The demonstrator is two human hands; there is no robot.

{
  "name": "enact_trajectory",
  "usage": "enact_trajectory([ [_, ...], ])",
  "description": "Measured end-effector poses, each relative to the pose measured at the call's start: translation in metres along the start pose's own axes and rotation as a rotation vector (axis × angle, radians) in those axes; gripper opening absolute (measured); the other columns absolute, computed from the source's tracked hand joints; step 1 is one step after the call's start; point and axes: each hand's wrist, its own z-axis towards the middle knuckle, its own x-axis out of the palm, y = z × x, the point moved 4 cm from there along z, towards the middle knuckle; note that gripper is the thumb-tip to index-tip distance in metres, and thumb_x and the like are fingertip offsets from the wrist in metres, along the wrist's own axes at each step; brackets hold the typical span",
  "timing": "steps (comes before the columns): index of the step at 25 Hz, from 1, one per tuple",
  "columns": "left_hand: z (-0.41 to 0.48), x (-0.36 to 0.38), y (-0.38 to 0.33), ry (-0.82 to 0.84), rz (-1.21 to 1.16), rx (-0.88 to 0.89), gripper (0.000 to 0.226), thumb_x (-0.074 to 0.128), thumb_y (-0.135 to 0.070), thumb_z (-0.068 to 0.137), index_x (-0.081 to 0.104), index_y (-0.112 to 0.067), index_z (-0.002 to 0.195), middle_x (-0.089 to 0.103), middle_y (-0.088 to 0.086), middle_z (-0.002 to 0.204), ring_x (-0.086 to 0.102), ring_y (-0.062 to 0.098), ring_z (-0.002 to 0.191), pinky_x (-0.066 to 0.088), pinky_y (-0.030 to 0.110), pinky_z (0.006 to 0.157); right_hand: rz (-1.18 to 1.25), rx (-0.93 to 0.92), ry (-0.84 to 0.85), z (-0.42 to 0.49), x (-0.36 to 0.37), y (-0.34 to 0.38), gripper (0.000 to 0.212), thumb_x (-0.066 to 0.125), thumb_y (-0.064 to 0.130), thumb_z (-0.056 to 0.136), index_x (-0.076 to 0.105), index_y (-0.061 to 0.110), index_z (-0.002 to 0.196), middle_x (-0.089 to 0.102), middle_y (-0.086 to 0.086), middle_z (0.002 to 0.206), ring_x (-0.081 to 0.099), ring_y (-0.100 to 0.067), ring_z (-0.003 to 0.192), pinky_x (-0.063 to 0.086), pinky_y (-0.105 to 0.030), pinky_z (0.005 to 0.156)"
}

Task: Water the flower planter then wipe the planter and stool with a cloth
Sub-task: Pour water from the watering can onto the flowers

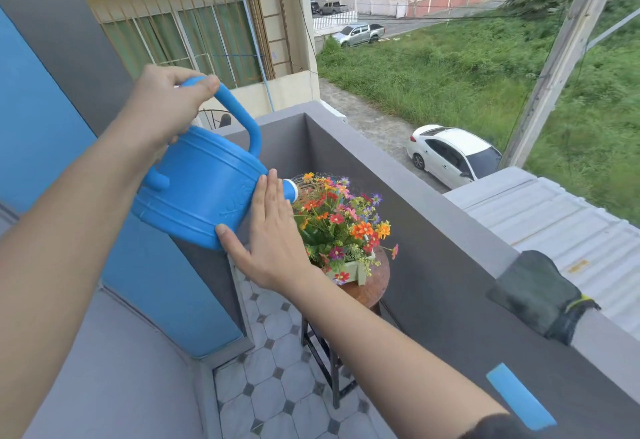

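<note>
A blue plastic watering can (197, 182) is tilted forward, and fine streams of water spray from its white rose onto the flowers. My left hand (166, 102) grips its arched handle at the top. My right hand (268, 230) lies flat against the can's front underside, fingers spread, propping it up. Below the spout a pale green planter (353, 270) full of orange, red and purple flowers stands on a round brown wooden stool (372, 286) with dark metal legs. A dark green cloth (540, 294) hangs over the balcony wall at the right.
The grey balcony wall (433, 230) runs along the right, right beside the stool. A blue panel (52, 161) and grey pillar close off the left. The floor is pale tile (277, 386). A flat blue strip (521, 397) shows at the lower right. Street, cars and grass lie far below.
</note>
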Motion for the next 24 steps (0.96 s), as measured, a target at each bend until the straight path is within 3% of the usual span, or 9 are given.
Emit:
enact_trajectory([
  [3,-0.002,-0.004,-0.001,0.026,0.062,0.004,0.025,0.058,-0.039,0.09,0.067,-0.021,0.105,0.034,0.004,0.06,0.025,0.017,0.046,0.021,0.023,0.046,0.017,-0.016,0.012,-0.011,0.006,0.009,0.086,0.044,0.046,0.093,-0.005,-0.001,0.147,-0.013,-0.018,0.157,-0.013,-0.026,0.146,-0.002,-0.041,0.12],
  [9,-0.004,0.007,-0.004,0.204,0.021,-0.097,0.023,0.06,-0.038,0.088,0.069,-0.021,0.101,0.028,-0.002,0.053,0.019,0.007,0.034,0.016,0.012,0.036,0.137,-0.005,-0.097,-0.041,0.003,0.021,0.088,0.036,0.047,0.091,-0.016,0.0,0.143,-0.032,-0.011,0.147,-0.034,-0.015,0.139,-0.02,-0.023,0.113],
  [12,-0.004,0.012,-0.003,0.174,-0.064,-0.105,0.023,0.06,-0.039,0.089,0.069,-0.023,0.102,0.028,-0.002,0.058,0.02,0.005,0.034,0.016,0.012,0.035,0.141,-0.004,-0.135,-0.037,-0.008,0.009,0.088,0.034,0.048,0.087,-0.015,0.003,0.144,-0.03,-0.009,0.149,-0.028,-0.015,0.142,-0.017,-0.023,0.114],
  [17,-0.011,0.011,0.009,0.012,-0.096,-0.093,0.023,0.057,-0.04,0.09,0.065,-0.023,0.104,0.03,0.0,0.058,0.023,0.002,0.029,0.019,0.011,0.031,0.109,-0.04,-0.012,-0.023,-0.016,-0.015,0.086,0.042,0.042,0.089,-0.01,0.005,0.147,-0.021,-0.009,0.154,-0.018,-0.018,0.145,-0.008,-0.031,0.118],
  [20,-0.016,0.008,0.011,0.037,-0.036,-0.098,0.021,0.059,-0.04,0.089,0.067,-0.023,0.1,0.031,0.0,0.059,0.022,0.006,0.033,0.018,0.012,0.032,0.101,-0.061,0.038,-0.03,-0.005,-0.014,0.085,0.043,0.043,0.093,-0.01,0.006,0.148,-0.025,-0.005,0.151,-0.019,-0.018,0.145,-0.006,-0.035,0.119],
  [24,-0.028,0.016,0.004,0.113,-0.028,-0.127,0.013,0.06,-0.038,0.089,0.069,-0.028,0.088,0.027,-0.002,0.055,0.02,0.005,0.034,0.016,0.014,0.033,0.162,-0.057,0.016,-0.052,0.001,-0.019,0.083,0.019,0.061,0.088,-0.018,0.011,0.142,-0.024,-0.008,0.153,-0.022,-0.012,0.143,-0.009,-0.026,0.117],
])
